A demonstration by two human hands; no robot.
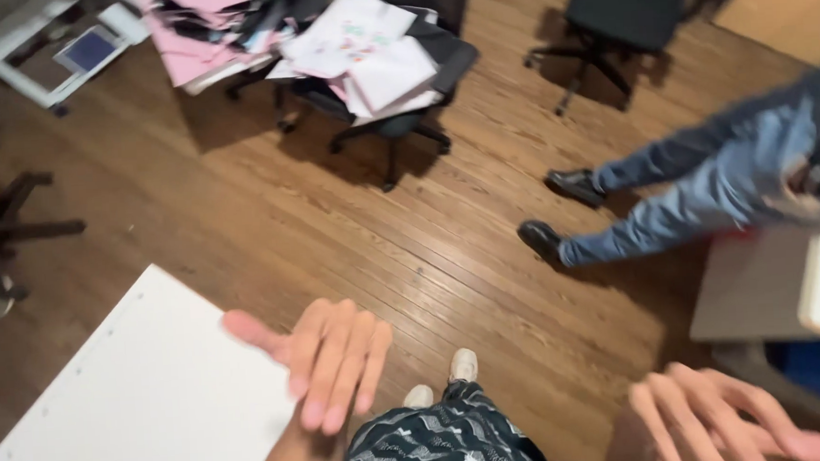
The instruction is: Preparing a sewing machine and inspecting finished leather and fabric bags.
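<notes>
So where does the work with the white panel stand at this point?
Done: the white panel lies flat over the wood floor, its edge holes showing. In hand: nothing is gripped; the left hand is open at the panel's edge, and the right hand is open, off the panel. Left: no fittings or joined parts show on it.

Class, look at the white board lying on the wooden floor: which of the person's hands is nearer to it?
Left. The left hand is open at the white board's right edge, seeming to overlap it. The right hand is open far to the right, well apart from the board.
</notes>
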